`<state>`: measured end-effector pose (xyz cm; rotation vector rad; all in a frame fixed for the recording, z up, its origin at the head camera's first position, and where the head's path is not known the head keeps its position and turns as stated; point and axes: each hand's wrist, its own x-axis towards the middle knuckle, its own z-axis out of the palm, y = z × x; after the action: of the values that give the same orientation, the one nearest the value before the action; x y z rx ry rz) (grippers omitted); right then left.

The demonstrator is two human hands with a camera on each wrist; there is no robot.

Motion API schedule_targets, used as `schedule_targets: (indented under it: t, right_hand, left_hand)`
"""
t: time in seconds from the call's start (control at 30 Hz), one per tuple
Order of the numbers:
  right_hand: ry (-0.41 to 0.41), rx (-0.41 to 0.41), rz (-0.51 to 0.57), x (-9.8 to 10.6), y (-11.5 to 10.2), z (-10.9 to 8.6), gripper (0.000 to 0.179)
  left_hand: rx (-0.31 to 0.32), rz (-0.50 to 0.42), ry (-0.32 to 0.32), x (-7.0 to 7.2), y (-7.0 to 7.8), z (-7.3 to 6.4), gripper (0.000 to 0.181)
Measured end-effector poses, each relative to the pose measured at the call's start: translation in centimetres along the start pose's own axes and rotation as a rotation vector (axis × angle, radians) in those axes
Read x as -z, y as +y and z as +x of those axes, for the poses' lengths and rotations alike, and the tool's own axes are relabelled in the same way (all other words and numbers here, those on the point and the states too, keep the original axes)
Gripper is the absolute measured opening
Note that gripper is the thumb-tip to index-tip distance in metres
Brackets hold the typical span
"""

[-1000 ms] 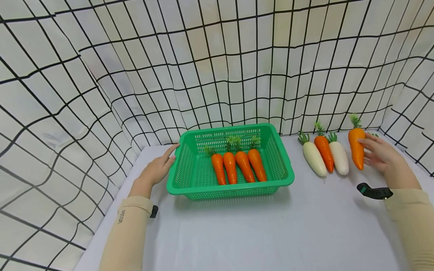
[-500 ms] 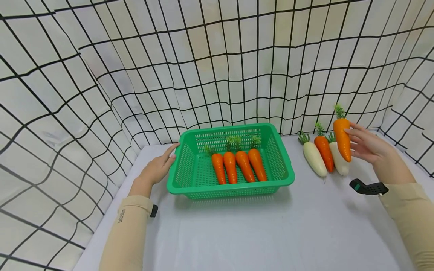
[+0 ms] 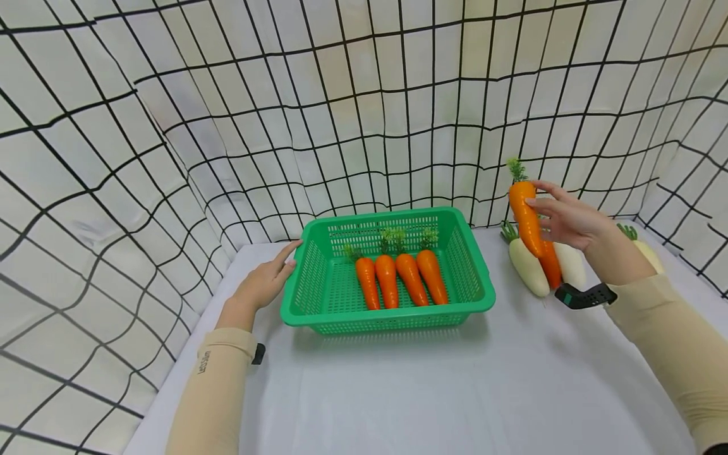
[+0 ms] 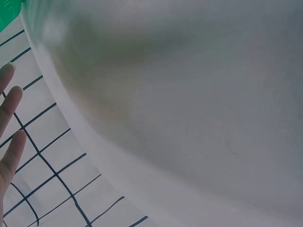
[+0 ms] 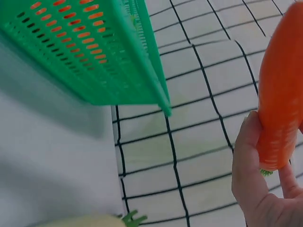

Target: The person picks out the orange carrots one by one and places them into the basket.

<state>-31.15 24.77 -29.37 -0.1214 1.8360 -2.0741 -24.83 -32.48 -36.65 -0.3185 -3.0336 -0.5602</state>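
Observation:
My right hand holds a carrot by its thick upper part, leafy top up, raised over the vegetables on the right. The right wrist view shows the thumb and fingers around this carrot. Below it lie a white radish, another carrot that is partly covered, and a second white radish. With fingers extended, my left hand rests against the left rim of the green basket. Several carrots lie side by side in the basket.
Farther right, behind the right wrist, a pale radish is partly hidden. A white cloth wall with a black grid closes off the back and sides of the white table. Dark straps sit at both wrists.
My right hand has carried the carrot leftward and up, from the far right to above the left radish and the lying carrot. The left hand and basket stay put.

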Motion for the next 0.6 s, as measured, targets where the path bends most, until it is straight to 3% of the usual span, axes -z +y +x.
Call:
schedule_targets:
  t: [0.33,0.6]
  right_hand:
    - [-0.065,0.030,-0.085,-5.5,-2.2,2.4,0.064]
    - [-0.122,0.037,-0.129,-8.7,-2.0,4.2,0.060]
  left_hand:
    - [-0.004,0.007,0.011,-0.3,-0.3,0.3,0.058]
    - [-0.022,0.004,0.011,-0.5,-0.5,0.4,0.058]
